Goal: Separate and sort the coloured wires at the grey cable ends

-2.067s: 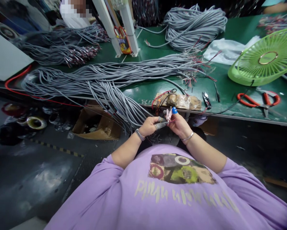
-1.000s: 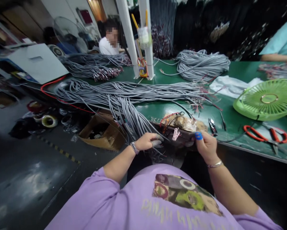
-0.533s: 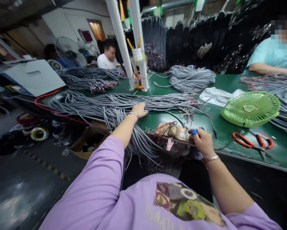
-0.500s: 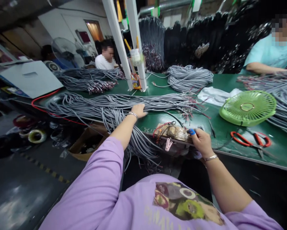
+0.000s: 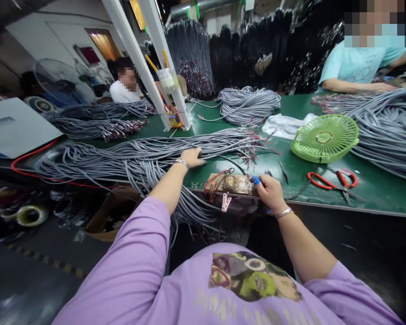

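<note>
My left hand (image 5: 191, 158) rests at the near edge of a long bundle of grey cables (image 5: 145, 151), fingers curled together around a cable that runs toward the right. My right hand (image 5: 271, 193) is closed at the right end of a small worn board (image 5: 235, 183) on the bench edge. Blue material (image 5: 255, 180) covers its thumb tip, close to the end of a dark grey cable (image 5: 235, 164). What lies inside the right fingers is hidden. Thin red and black wires (image 5: 213, 184) and a pink clothespin (image 5: 226, 202) are attached at the board's left side.
A green fan (image 5: 324, 137), red-handled pliers (image 5: 345, 193) and a white plastic bag (image 5: 284, 125) lie to the right on the green bench (image 5: 385, 194). A coiled cable bundle (image 5: 248, 104) and white posts (image 5: 179, 101) stand behind. Two co-workers sit across. A cardboard box (image 5: 104, 225) stands below.
The view has turned right, so everything sits further left in it. Both hands keep nearly the same place on the bench. The co-worker at right has shifted posture.
</note>
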{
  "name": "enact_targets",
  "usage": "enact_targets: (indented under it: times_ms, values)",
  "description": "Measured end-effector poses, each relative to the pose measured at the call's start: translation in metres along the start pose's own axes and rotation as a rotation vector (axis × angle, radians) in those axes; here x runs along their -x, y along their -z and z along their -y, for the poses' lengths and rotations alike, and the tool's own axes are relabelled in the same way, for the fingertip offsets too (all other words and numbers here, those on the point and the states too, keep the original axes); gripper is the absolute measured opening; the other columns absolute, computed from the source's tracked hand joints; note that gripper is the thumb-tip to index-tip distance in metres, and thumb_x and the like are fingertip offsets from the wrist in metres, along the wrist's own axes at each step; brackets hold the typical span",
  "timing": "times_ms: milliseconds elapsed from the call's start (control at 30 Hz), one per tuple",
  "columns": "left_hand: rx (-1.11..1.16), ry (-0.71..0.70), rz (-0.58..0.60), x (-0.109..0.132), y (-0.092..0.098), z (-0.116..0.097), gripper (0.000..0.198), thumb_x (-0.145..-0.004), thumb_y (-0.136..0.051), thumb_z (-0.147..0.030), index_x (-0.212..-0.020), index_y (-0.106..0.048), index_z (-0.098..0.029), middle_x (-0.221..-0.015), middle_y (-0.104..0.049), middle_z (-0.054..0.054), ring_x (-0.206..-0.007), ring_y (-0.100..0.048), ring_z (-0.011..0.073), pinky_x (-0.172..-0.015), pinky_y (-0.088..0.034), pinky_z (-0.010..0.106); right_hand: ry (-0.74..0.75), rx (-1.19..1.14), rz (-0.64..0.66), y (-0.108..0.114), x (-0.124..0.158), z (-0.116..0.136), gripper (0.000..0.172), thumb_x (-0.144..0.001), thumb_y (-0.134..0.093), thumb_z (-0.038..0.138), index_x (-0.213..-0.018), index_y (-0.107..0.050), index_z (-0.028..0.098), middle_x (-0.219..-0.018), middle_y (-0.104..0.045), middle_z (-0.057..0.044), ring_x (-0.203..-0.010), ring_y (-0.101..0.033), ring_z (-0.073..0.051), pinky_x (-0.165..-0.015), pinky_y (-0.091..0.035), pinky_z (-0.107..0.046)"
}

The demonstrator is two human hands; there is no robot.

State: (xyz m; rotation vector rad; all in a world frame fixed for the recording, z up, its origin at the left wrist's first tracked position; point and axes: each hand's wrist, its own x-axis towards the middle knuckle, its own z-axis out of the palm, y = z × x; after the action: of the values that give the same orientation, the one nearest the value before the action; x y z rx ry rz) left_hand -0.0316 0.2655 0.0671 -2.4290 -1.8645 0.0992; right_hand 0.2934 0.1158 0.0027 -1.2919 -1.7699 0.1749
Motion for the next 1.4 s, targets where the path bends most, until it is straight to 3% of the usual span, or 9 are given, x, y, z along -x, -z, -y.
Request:
enact_targets:
  times_ms: [200,333,533,633,800,867,1033,1167,1400]
  values:
    - [-0.059,-0.194,-0.043,0.002,0.003,-0.011,0.037,-0.076,-0.061,-0.045,-0.100,-0.067,-0.017,-0.115,-0.064,0.012,-0.106,-0.062,0.0262,-0.090,-0.046,0.032,0.008,-0.003,0.002,0.001,0.001,-0.001,0.044,-0.092,-0.047,0.043,-0.058,-0.027,0.023,-0.055,-0.034,0.002,-0.053,-0.029,-0.013,-0.055,-0.023,-0.031]
    - [-0.011,-0.113,-0.041,0.002,0.002,-0.026,0.051,-0.078,-0.060,-0.040,-0.122,-0.058,-0.016,-0.117,-0.064,0.013,-0.102,-0.064,0.0266,-0.088,-0.048,0.033,0.027,-0.010,-0.002,0.000,0.001,-0.004,0.043,-0.092,-0.048,0.040,-0.058,-0.028,0.023,-0.056,-0.034,0.002,-0.053,-0.030,-0.013,-0.055,-0.023,-0.031]
    - [0.029,-0.089,0.051,-0.003,0.005,-0.036,0.024,-0.077,-0.059,-0.032,-0.095,-0.069,-0.019,-0.105,-0.072,0.009,-0.103,-0.065,0.0276,-0.087,-0.047,0.033,0.026,-0.010,0.000,0.000,0.000,-0.005,0.042,-0.092,-0.048,0.040,-0.059,-0.029,0.023,-0.056,-0.034,0.002,-0.054,-0.031,-0.014,-0.055,-0.024,-0.031]
    - [0.276,-0.036,-0.127,-0.005,0.017,-0.026,0.016,-0.081,-0.062,-0.030,-0.089,-0.065,-0.017,-0.093,-0.071,0.006,-0.093,-0.065,0.0227,-0.080,-0.047,0.031,0.029,-0.011,0.007,0.000,0.000,-0.004,0.042,-0.092,-0.048,0.040,-0.058,-0.029,0.023,-0.055,-0.036,0.002,-0.053,-0.032,-0.014,-0.055,-0.024,-0.031]
    - [1.019,0.308,-0.747,-0.016,0.063,0.021,0.021,-0.100,-0.044,-0.032,-0.089,-0.052,-0.017,-0.060,-0.052,-0.004,-0.062,-0.051,0.0079,-0.061,-0.042,0.021,0.034,0.002,0.000,0.000,0.000,-0.004,0.042,-0.091,-0.049,0.040,-0.058,-0.029,0.023,-0.055,-0.036,0.002,-0.053,-0.031,-0.014,-0.055,-0.023,-0.031]
    - [1.200,0.306,-0.813,-0.014,0.080,0.031,0.025,-0.103,-0.039,-0.038,-0.092,-0.048,-0.018,-0.054,-0.044,-0.008,-0.055,-0.045,0.0048,-0.059,-0.040,0.018,0.028,0.008,-0.001,0.000,0.000,-0.005,0.041,-0.091,-0.049,0.041,-0.058,-0.030,0.023,-0.055,-0.036,0.002,-0.053,-0.032,-0.014,-0.055,-0.023,-0.031]
    - [1.068,0.062,-0.666,0.019,0.096,-0.006,0.032,-0.097,-0.051,-0.046,-0.094,-0.051,-0.014,-0.061,-0.048,-0.004,-0.063,-0.056,0.0080,-0.063,-0.043,0.021,0.032,0.020,-0.005,0.000,0.001,-0.007,0.042,-0.091,-0.049,0.042,-0.057,-0.032,0.023,-0.054,-0.036,0.002,-0.053,-0.032,-0.014,-0.055,-0.024,-0.030]
    - [0.730,-0.270,-0.325,0.072,0.095,-0.068,0.027,-0.088,-0.062,-0.040,-0.084,-0.060,-0.014,-0.068,-0.058,0.000,-0.077,-0.063,0.0167,-0.071,-0.046,0.029,0.040,0.044,-0.009,0.000,-0.001,-0.008,0.043,-0.089,-0.049,0.044,-0.055,-0.033,0.023,-0.052,-0.039,0.001,-0.052,-0.034,-0.014,-0.054,-0.025,-0.030]
    - [0.497,-0.642,0.056,0.176,0.057,-0.120,0.021,-0.084,-0.062,-0.041,-0.078,-0.064,-0.021,-0.071,-0.065,0.004,-0.072,-0.062,0.0177,-0.070,-0.045,0.027,0.033,0.052,0.005,0.000,-0.002,-0.007,0.044,-0.090,-0.046,0.044,-0.056,-0.029,0.024,-0.053,-0.037,0.001,-0.052,-0.031,-0.014,-0.054,-0.023,-0.031]
